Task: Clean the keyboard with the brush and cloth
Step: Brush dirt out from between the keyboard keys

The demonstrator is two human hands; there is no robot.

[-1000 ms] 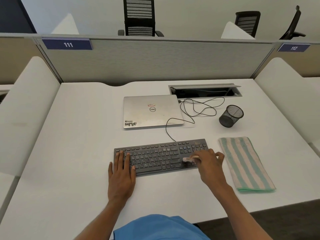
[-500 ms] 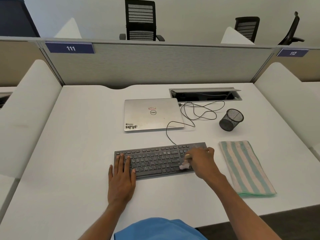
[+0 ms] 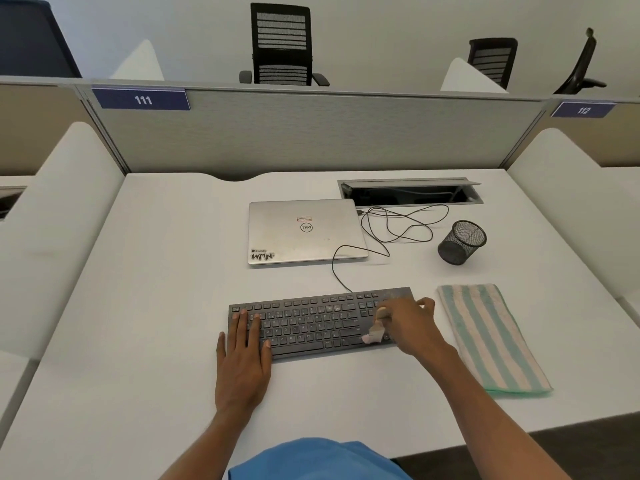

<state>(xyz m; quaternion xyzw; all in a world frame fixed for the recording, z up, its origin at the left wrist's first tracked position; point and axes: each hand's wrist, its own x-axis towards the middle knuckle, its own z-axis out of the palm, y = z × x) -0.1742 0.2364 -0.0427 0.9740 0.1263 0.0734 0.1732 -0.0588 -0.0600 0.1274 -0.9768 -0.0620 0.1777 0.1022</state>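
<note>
White desk (image 3: 138, 341) fills the cubicle in front of you, walled at the back by a grey partition (image 3: 311, 140), and the keyboard (image 3: 311, 323) lies across it under both your hands. Your left hand (image 3: 242, 362) lies flat with straight fingers on the keyboard's left end, pressing it down so that it cannot slide. Your right hand (image 3: 412, 323) is curled round the handle of the small brush (image 3: 375, 329), whose pale bristles touch the keys just to the left of your palm, low on the right part of the board. By the look of it you are in the brushing stage. A pale dusty smear shows on the corner of the keyboard just beyond your right fingertips, so that end needs more strokes, and nothing shows whether the keys near your left hand have been brushed. The striped cloth (image 3: 491, 341) lies folded flat just to the right of your right hand, apart from the keyboard, so the wipe looks not yet begun. Further beyond your hands sit a closed laptop (image 3: 304, 233), a loose cable (image 3: 398, 230) and a mesh cup (image 3: 462, 242), none of them touching your work.
</note>
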